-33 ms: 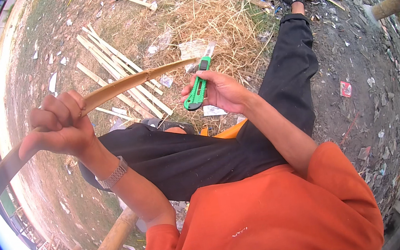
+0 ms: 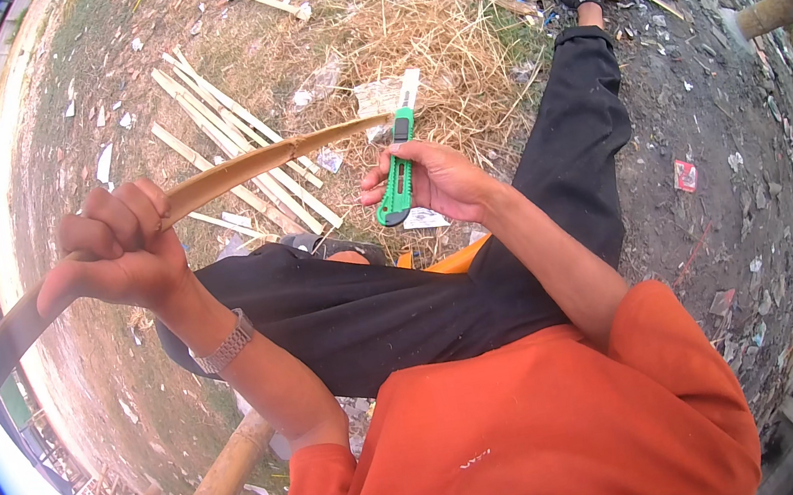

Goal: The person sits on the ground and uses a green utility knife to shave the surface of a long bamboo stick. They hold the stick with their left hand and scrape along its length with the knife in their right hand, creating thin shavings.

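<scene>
My left hand (image 2: pixel 121 246), with a metal watch on its wrist, is closed around a long split bamboo strip (image 2: pixel 232 174). The strip slants up to the right, and its thin far end passes behind the knife. In my right hand (image 2: pixel 446 181) is a green utility knife (image 2: pixel 398 179), pinched between thumb and fingers. Its blade (image 2: pixel 410 88) is out and points away from me, just beyond the strip's end. Whether the knife touches the strip I cannot tell.
Several cut bamboo strips (image 2: pixel 236 133) lie on the ground beyond my left hand. A heap of straw-like shavings (image 2: pixel 448 65) sits ahead. My black-trousered leg (image 2: pixel 568 140) stretches to the far right. A thick bamboo pole (image 2: pixel 213 492) stands at lower left; litter (image 2: pixel 685 175) dots the dirt.
The utility knife has tilted more upright in my right hand, its blade tip shifting slightly left and away and its butt moving right. My left hand and the bamboo strip look unmoved.
</scene>
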